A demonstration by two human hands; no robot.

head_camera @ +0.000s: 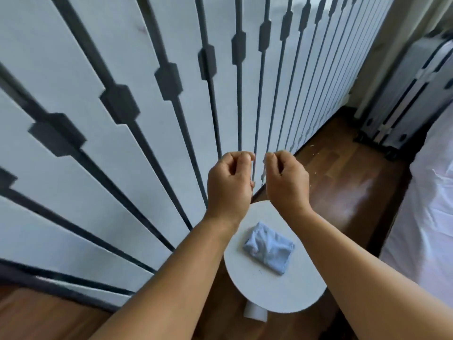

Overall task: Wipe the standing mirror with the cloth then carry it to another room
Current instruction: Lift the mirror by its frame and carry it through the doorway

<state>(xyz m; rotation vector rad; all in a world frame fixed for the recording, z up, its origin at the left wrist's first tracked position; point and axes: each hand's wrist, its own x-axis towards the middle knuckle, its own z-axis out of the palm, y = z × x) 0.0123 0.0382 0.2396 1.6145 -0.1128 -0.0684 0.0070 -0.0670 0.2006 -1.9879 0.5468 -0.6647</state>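
Note:
A folded light-blue cloth [269,248] lies on a small round white table [284,295]. Above the table's far edge, both hands are raised close together with their fingers curled. My left hand [229,182] pinches a thin pale strip [253,168] at its fingertips. My right hand [286,180] pinches a similar thin pale strip [263,171]. The two strips stand upright a finger's width apart, and I cannot tell what they belong to. No mirror face is plainly visible.
A white panelled wall with dark vertical strips [147,106] fills the left and centre. A bed with white sheets [431,204] lies at the right. A grey suitcase [404,99] stands in the far corner. The floor is dark wood [343,173], with a white table leg [255,312] below.

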